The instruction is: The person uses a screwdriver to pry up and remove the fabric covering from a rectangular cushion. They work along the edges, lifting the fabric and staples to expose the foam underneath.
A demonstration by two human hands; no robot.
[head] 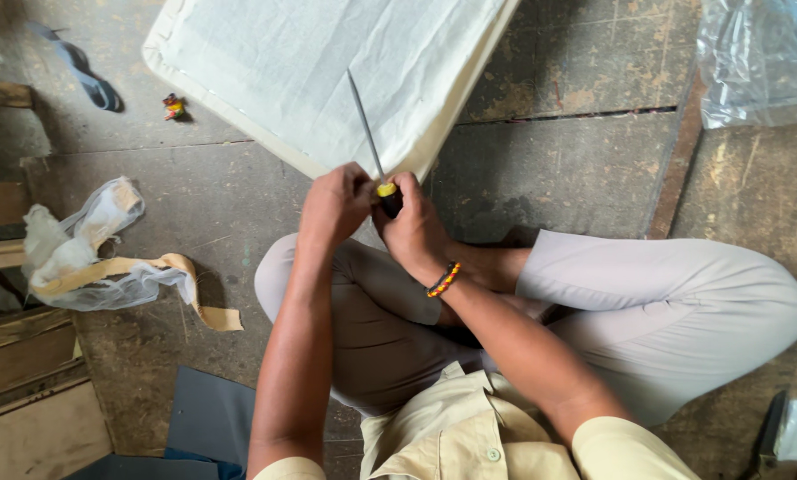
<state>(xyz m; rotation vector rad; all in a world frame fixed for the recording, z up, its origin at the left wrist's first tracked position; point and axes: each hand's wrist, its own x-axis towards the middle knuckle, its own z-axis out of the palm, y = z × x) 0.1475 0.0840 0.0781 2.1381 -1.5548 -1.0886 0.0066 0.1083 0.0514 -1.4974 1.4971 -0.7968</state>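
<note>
Crumpled clear plastic bag (79, 244) w/ tan tape strip (181, 276) lies on concrete floor (549, 169) near left edge. Left hand (334, 203) curled, pinching screwdriver (370, 142) at its yellow collar. Right hand (414, 227), beaded bracelet (444, 279) on wrist, fist round the handle. Shaft lies over cloth-covered panel (310, 62) near its bottom corner.

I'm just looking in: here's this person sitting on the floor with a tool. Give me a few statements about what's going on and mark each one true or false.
1. Both hands grip the screwdriver at its handle. True: left hand, right hand.
2. The tool's shaft lies over a cloth-covered panel. True.
3. The beaded bracelet is on the left wrist. False: it is on the right wrist.
4. The crumpled plastic bag with tan tape lies on the panel. False: it lies on the concrete floor, to the person's left.
</note>
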